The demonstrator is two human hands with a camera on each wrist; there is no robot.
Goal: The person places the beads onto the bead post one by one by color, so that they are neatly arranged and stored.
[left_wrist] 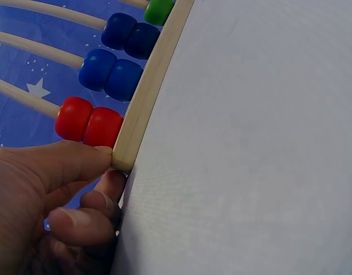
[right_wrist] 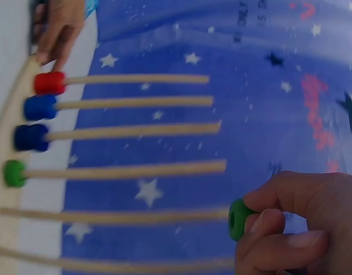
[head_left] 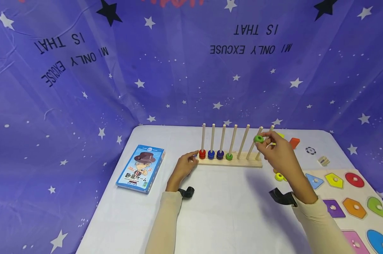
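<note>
A wooden peg rack (head_left: 242, 163) stands on the white table, with several upright pegs in a row. Its left end is pinched between thumb and fingers of my left hand (head_left: 184, 166), beside the red beads (left_wrist: 90, 121). Pairs of blue beads (left_wrist: 111, 74) and dark blue beads (left_wrist: 130, 35) sit on the following pegs, then one green bead (right_wrist: 15, 173) on its own. Up near the tops of the right-hand pegs, my right hand (head_left: 278, 151) pinches another green bead (right_wrist: 237, 219) between thumb and fingers. That bead's hole shows; it is off the pegs.
Left of the rack lies a blue card-game box (head_left: 141, 169). Yellow beads (head_left: 279, 176) are partly hidden below my right hand. Farther right are an orange block (head_left: 294, 143), a poker chip (head_left: 310, 150) and a shape puzzle board (head_left: 337, 190). A purple star-printed cloth (head_left: 191, 70) hangs behind.
</note>
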